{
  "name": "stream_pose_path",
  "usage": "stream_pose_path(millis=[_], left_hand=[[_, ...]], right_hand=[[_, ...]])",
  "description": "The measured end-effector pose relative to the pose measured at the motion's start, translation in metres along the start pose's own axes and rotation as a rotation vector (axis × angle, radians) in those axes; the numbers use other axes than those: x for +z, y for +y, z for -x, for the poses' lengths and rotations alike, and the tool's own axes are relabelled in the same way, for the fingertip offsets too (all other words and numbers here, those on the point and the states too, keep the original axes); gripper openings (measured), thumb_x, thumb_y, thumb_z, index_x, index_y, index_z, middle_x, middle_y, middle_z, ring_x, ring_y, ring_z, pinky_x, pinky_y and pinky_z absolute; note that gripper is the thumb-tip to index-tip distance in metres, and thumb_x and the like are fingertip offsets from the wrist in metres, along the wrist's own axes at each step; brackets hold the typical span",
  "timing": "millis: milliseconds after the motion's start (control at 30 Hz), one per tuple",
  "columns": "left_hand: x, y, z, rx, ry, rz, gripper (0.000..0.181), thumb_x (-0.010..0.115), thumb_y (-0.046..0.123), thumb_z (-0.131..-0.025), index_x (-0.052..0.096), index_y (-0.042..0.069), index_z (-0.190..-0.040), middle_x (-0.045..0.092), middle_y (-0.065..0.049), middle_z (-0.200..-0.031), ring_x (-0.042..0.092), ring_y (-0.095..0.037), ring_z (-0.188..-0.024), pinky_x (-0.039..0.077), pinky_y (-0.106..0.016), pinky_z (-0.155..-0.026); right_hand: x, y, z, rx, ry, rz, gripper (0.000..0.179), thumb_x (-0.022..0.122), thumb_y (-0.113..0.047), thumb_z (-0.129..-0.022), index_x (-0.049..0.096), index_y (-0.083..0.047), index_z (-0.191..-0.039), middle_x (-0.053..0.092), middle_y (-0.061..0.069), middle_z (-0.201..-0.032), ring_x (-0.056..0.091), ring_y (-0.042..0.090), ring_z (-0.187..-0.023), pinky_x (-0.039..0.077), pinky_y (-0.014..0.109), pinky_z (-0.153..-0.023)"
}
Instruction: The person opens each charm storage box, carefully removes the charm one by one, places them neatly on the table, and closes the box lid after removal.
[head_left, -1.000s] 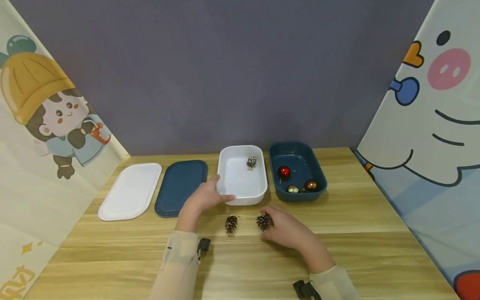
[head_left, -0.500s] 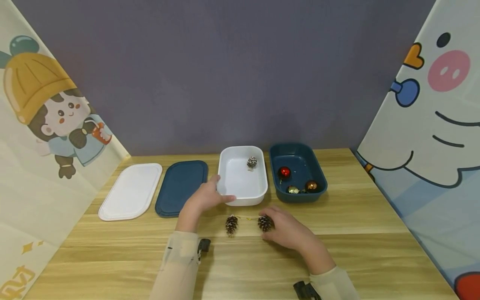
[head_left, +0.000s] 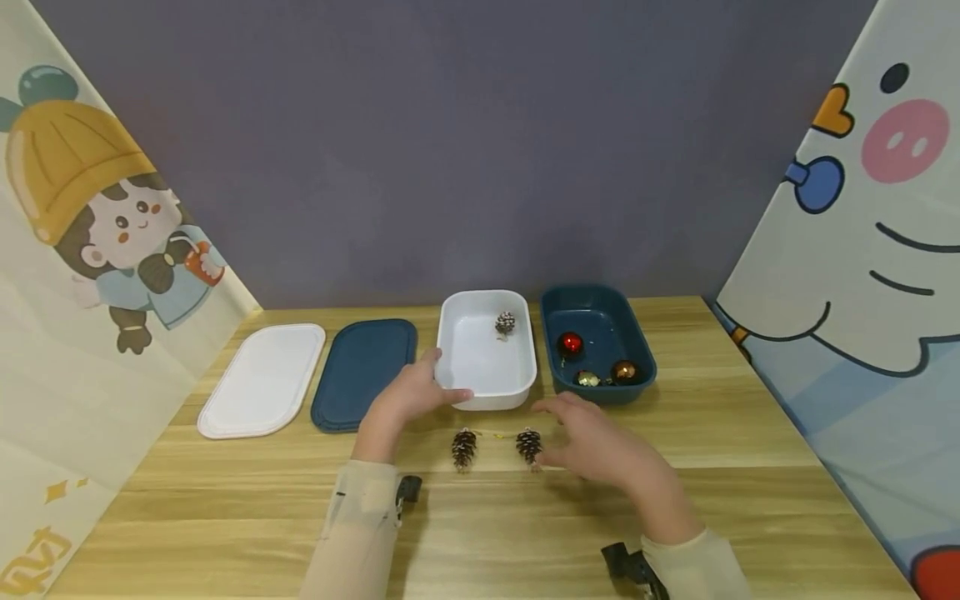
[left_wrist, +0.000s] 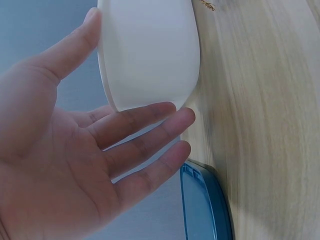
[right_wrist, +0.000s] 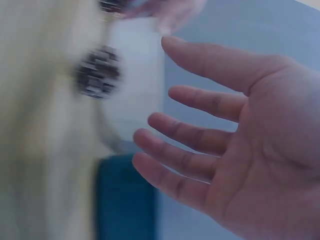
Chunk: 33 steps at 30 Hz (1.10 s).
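Note:
At the near left corner of a white plastic box [head_left: 491, 402] rests my left hand [head_left: 408, 396], its thumb along the front and the other fingers at the left side. In the left wrist view its fingers [left_wrist: 145, 120] lie nearly straight against the box. My right hand [head_left: 600, 446] is spread just right of a brown pinecone [head_left: 528, 447] and holds nothing; its palm shows bare in the right wrist view. A second pinecone [head_left: 463, 450] lies to the left on the table, with thin gold cord between the two. One frosted pinecone [head_left: 505, 323] sits inside the white box.
Right of the white box stands a dark blue box [head_left: 606, 395] holding a red bauble [head_left: 571, 344], a gold bauble [head_left: 587, 378] and a copper bauble [head_left: 624, 372]. On the left lie a white lid [head_left: 262, 381] and a blue lid [head_left: 364, 375]. A grey wall [head_left: 480, 167] rises behind.
My right hand has let go of the right pinecone and drawn slightly up and to the right, fingers spread. The left hand has stayed at the white box.

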<state>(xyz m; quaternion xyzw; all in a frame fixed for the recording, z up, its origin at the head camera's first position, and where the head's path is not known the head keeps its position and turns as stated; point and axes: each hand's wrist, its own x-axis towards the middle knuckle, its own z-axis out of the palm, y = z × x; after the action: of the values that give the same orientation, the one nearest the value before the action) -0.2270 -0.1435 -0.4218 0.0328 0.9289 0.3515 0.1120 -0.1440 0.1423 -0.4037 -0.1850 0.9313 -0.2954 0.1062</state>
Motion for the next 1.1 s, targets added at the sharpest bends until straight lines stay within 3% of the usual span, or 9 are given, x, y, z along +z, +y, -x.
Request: stream_pose_path(millis=[167,367,533,700,833,933,1100], left_hand=[[0.0,0.0,0.0,-0.006,0.0,0.005,0.108,0.085,0.044,-0.091,0.023,0.005,-0.169,0.05,-0.027,-0.16,0.051,-0.046,-0.146,0.045,-0.063,-0.118],[0.0,0.0,0.001,-0.003,0.002,0.02,0.106,0.085,0.042,-0.091,0.023,0.005,-0.169,0.051,-0.026,-0.16,0.053,-0.046,-0.145,0.046,-0.063,-0.118],[0.0,0.001,0.001,0.004,0.003,0.017,0.108,0.086,0.044,-0.089,0.025,0.004,-0.168,0.053,-0.026,-0.158,0.054,-0.045,-0.144,0.047,-0.063,-0.117],[0.0,-0.001,0.0,0.009,0.004,0.017,0.108,0.086,0.044,-0.09,0.024,0.004,-0.168,0.053,-0.026,-0.158,0.055,-0.045,-0.144,0.047,-0.062,-0.116],[0.0,-0.001,0.0,-0.002,0.004,0.016,0.107,0.086,0.044,-0.09,0.024,0.004,-0.169,0.053,-0.026,-0.158,0.054,-0.045,-0.144,0.047,-0.063,-0.117],[0.0,0.0,0.0,-0.012,-0.001,0.014,0.108,0.085,0.044,-0.09,0.023,0.005,-0.169,0.052,-0.026,-0.159,0.053,-0.046,-0.145,0.046,-0.063,-0.117],[-0.001,0.001,0.001,-0.015,-0.011,0.005,0.107,0.084,0.045,-0.092,0.022,0.004,-0.169,0.051,-0.026,-0.16,0.053,-0.046,-0.145,0.047,-0.063,-0.116]], right_hand=[[-0.034,-0.012,-0.002,-0.034,0.011,0.08,0.062,0.085,-0.026,-0.092,0.062,-0.005,-0.145,0.062,0.018,-0.146,0.066,0.036,-0.124,0.059,0.053,-0.102],[-0.066,-0.025,-0.012,-0.007,-0.014,0.191,0.063,0.081,-0.03,-0.096,0.059,-0.006,-0.15,0.053,0.021,-0.158,0.06,0.04,-0.137,0.055,0.055,-0.108],[-0.086,-0.038,-0.025,-0.035,-0.036,0.272,0.064,0.08,-0.029,-0.097,0.057,-0.004,-0.152,0.05,0.022,-0.16,0.051,0.045,-0.146,0.05,0.059,-0.114],[-0.102,-0.046,-0.051,-0.051,-0.071,0.298,0.069,0.079,-0.03,-0.098,0.052,-0.005,-0.156,0.046,0.022,-0.164,0.057,0.042,-0.14,0.053,0.057,-0.111],[-0.111,-0.045,-0.078,-0.055,-0.095,0.317,0.07,0.078,-0.032,-0.099,0.049,-0.007,-0.158,0.041,0.022,-0.167,0.05,0.042,-0.147,0.05,0.058,-0.115],[-0.112,-0.043,-0.098,-0.054,-0.115,0.318,0.071,0.077,-0.031,-0.1,0.048,-0.007,-0.159,0.039,0.022,-0.168,0.036,0.043,-0.157,0.043,0.059,-0.122],[-0.103,-0.044,-0.129,-0.042,-0.142,0.287,0.07,0.077,-0.031,-0.099,0.049,-0.006,-0.159,0.048,0.018,-0.164,0.042,0.039,-0.155,0.044,0.055,-0.122]])
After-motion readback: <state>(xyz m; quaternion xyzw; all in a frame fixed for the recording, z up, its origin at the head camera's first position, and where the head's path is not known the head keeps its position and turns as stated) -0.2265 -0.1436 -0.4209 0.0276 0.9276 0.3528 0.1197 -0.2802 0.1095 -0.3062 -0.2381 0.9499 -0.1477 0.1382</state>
